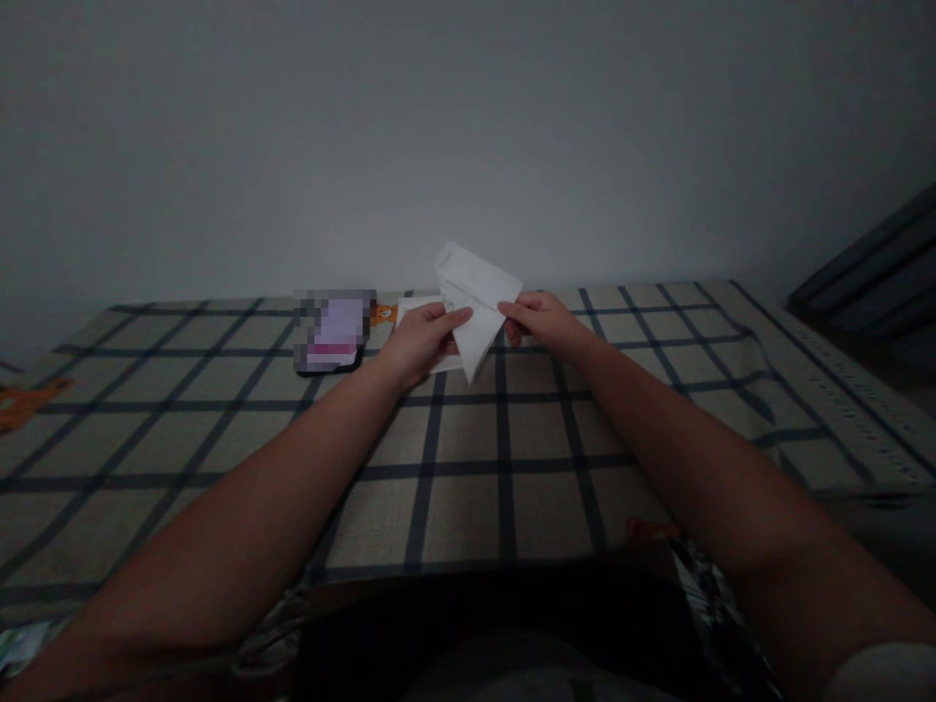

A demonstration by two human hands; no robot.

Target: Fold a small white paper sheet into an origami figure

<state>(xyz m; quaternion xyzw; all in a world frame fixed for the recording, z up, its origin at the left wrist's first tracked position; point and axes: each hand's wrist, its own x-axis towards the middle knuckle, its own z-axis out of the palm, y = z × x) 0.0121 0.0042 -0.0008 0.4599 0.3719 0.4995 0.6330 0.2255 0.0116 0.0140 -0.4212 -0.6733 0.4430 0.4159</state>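
Note:
A folded piece of white paper (481, 297) is held up between my two hands, above the checked cloth. One of its points hangs downward and another corner points up to the left. My left hand (424, 336) pinches its left side, thumb on the front. At its right edge, my right hand (537, 317) grips it between thumb and fingers. Behind and below my left hand, more white paper (448, 364) lies on the table, partly hidden.
The table (468, 507) has a cloth with dark blue checks. A phone (337, 331) with a partly blurred screen is left of my hands. Beyond the table's far edge stands a grey wall (468, 127). A dark striped object (870, 263) is at the right.

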